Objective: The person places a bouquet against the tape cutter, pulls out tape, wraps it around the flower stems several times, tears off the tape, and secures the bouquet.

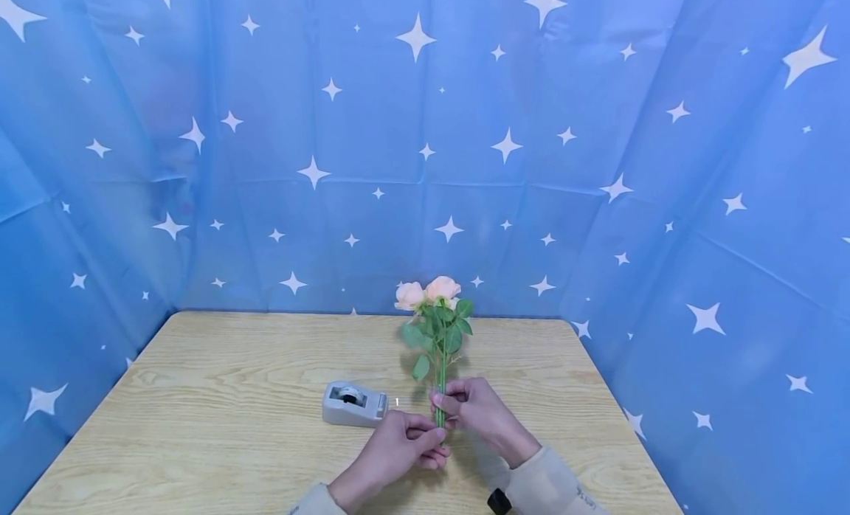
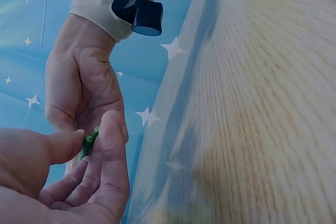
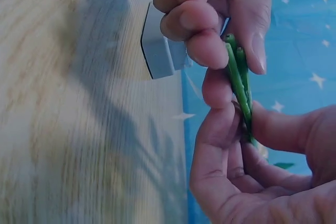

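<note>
A small bunch of pale pink roses point(image 1: 443, 288) with green leaves point(image 1: 454, 340) points away from me over the table. Its green stems point(image 3: 239, 80) lie together, and their cut ends show in the right wrist view. My right hand point(image 1: 488, 415) pinches the stems between thumb and fingers, below the leaves. Nearer the cut ends, my left hand point(image 1: 401, 445) holds the same stems, thumb on one side and fingers on the other. In the left wrist view only the green stem ends point(image 2: 88, 142) show between the left thumb and fingers.
A grey tape dispenser point(image 1: 352, 404) stands on the wood-grain table point(image 1: 232, 397), just left of my hands. Blue curtains point(image 1: 372, 131) with white stars enclose the table's back and sides. A black wrist camera point(image 1: 499, 502) sits at the right sleeve.
</note>
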`<move>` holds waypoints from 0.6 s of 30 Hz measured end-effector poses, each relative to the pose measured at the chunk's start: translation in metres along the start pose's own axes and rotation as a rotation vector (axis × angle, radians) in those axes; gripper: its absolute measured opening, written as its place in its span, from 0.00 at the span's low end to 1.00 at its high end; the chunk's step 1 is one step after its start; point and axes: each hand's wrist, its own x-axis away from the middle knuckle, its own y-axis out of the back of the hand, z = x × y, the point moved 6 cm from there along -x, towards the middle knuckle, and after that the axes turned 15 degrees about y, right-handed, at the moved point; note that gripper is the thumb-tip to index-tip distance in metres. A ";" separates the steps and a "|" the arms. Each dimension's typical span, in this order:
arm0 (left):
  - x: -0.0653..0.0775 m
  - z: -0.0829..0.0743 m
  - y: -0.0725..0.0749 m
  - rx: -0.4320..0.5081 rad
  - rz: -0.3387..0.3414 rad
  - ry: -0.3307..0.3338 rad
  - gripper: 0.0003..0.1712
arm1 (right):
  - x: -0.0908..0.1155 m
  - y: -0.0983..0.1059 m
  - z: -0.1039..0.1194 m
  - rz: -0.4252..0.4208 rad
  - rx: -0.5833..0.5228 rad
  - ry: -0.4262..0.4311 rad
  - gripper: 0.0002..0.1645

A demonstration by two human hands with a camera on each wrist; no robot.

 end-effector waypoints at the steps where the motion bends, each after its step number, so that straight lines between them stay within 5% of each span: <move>1: 0.000 -0.001 0.000 -0.005 -0.003 -0.006 0.14 | 0.000 0.000 0.000 0.004 0.005 0.002 0.15; 18: 0.005 -0.010 0.000 -0.109 -0.058 -0.089 0.11 | 0.002 0.008 0.005 0.024 0.068 -0.019 0.20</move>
